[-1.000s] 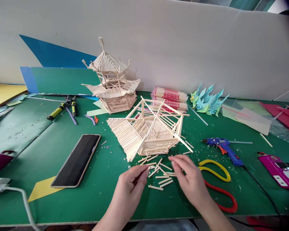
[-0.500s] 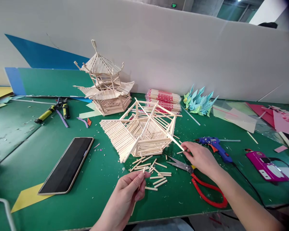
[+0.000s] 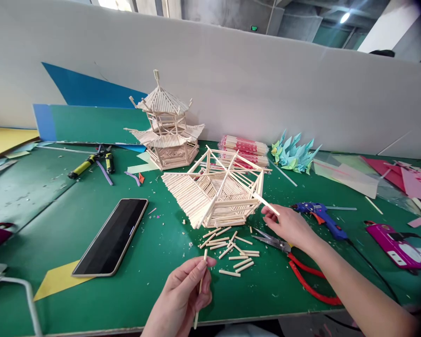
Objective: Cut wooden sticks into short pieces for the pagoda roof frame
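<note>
My left hand is closed around a thin wooden stick, which stands nearly upright between thumb and fingers near the front edge. My right hand is beside the half-roofed stick model, its curled fingers under and behind a stick rib that juts from the model's right corner. What those fingertips pinch, if anything, is hidden. One roof panel is covered with sticks; other sides show open ribs. Short cut sticks lie in front. Red-handled scissors lie below my right hand.
Behind stands a stick pagoda, beside bundled sticks and a blue paper piece. A glue gun and magenta device lie right. A phone and pliers lie left.
The view has shifted, so the table things appear further right. My right fingers have moved from the rib's end to below it. The stick in my left hand now shows more of its length.
</note>
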### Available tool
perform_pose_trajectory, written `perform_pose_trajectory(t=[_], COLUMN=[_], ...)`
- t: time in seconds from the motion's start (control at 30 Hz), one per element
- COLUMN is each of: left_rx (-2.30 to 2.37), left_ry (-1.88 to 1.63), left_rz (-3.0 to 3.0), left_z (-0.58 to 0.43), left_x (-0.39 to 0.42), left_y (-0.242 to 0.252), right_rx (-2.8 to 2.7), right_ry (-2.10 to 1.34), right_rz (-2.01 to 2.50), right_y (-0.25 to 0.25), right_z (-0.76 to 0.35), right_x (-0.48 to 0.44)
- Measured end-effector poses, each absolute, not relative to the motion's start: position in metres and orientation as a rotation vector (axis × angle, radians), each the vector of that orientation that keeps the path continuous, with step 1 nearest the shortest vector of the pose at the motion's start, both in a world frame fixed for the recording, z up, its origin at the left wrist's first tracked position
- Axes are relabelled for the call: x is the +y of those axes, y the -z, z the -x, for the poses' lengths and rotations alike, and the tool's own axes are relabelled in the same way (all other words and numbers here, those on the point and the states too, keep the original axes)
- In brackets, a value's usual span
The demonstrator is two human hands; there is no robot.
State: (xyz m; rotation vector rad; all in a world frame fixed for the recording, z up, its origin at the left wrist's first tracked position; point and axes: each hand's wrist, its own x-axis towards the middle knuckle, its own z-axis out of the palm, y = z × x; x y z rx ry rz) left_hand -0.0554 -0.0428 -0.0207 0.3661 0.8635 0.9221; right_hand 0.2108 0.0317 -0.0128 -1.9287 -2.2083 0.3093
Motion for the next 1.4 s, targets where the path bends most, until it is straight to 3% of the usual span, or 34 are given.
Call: perform_pose_trajectory(t=[0.33,0.57,1.03,1.4], left_rx=[0.808,0.788,0.776,0.789], left_ry=[-0.925,-0.911,-0.924,-0.891], left_rz=[-0.366,-0.396,-0.376,-0.430], left_z=[0.063,0.060,0.057,0.040], left_x=[-0.042,-0.039,-0.030,-0.017], left_y=[0.029,0.027,0.016,0.015], right_rx=[-2.198,-1.933,-2.136,-2.608], right_ry=[-0.382,-0.124,-0.173,-0.348], right_rz=[1.819,2.062,2.195,1.726], right_y=[0.015,0.020,0.011,-0.002], right_z=[-0.166,-0.214,-0.222,-0.143], right_x=[0.004,0.029,0.064,0.013])
